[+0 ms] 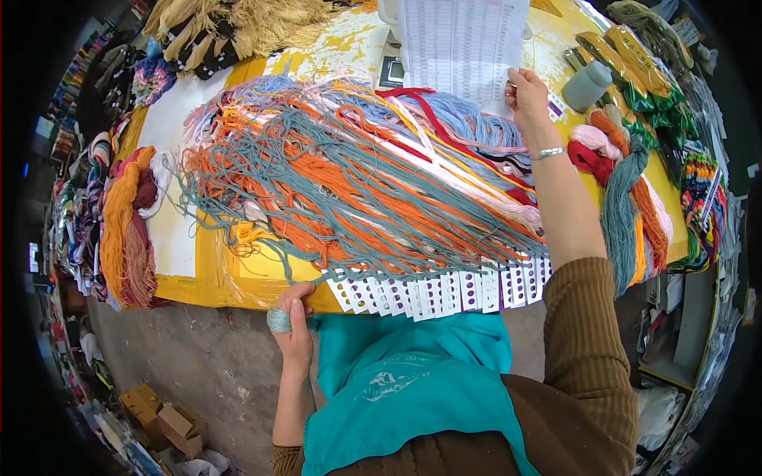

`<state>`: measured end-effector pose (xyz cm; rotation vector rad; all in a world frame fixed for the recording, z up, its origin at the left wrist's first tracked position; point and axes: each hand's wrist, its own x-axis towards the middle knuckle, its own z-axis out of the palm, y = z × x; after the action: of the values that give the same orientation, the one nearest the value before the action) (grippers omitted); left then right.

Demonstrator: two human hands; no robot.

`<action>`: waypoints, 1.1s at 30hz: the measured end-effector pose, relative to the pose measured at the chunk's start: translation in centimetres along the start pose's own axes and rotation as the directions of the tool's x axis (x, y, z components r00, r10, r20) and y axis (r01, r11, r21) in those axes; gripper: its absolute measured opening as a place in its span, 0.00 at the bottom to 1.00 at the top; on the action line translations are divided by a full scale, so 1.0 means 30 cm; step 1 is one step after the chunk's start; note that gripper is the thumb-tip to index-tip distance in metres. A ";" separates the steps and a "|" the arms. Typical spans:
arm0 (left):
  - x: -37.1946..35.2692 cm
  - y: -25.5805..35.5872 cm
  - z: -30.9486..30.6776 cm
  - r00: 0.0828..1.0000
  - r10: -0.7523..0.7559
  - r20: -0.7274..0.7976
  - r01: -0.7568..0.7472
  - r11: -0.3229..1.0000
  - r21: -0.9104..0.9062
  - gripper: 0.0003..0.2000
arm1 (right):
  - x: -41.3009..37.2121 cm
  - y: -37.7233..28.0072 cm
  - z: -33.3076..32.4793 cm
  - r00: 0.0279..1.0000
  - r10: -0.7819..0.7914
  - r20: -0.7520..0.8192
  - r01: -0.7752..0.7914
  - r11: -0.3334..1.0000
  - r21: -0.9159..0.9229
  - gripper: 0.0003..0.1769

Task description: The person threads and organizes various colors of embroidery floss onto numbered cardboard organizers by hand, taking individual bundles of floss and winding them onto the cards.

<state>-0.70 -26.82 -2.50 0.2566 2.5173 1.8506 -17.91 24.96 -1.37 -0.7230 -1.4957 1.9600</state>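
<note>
My right hand (524,94) pinches the lower right edge of a printed paper sheet (460,51) that stands up at the back of the table. At the table's front edge, my left hand (294,317) is closed around a small ball of pale blue-green thread (279,320). Long strands of teal and orange yarn (341,182) spread across the table between my hands, with pink, red, yellow and blue strands behind them. Their front ends lie at a row of white cards with punched holes (444,293), which overlap along the front edge.
Beige fringed yarn (230,24) lies at the back left. Orange and brown skeins (127,230) hang over the left edge. At right are a grey bottle (586,86), teal skeins (623,214) and wrapped yellow bundles (635,59). Cardboard boxes (181,428) sit on the floor.
</note>
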 end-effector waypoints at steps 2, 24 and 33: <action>-0.001 -0.003 -0.001 1.000 -0.003 0.002 0.003 1.000 -0.010 0.14 | 0.003 0.010 -0.011 1.000 -0.001 0.003 0.001 1.000 0.006 0.05; -0.146 0.040 -0.180 0.504 -0.733 0.456 0.683 0.016 -0.730 0.19 | -0.463 -0.097 0.057 0.978 -0.099 0.181 0.133 0.974 -0.185 0.11; -0.130 0.199 -0.125 0.996 0.010 0.085 -0.011 1.000 0.004 0.20 | -1.126 0.053 0.249 0.552 0.192 0.812 0.076 0.958 -0.278 0.07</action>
<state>3.54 -29.18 3.93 0.3416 2.4694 1.7974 0.08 -4.50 1.50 0.1731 -2.3652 2.3001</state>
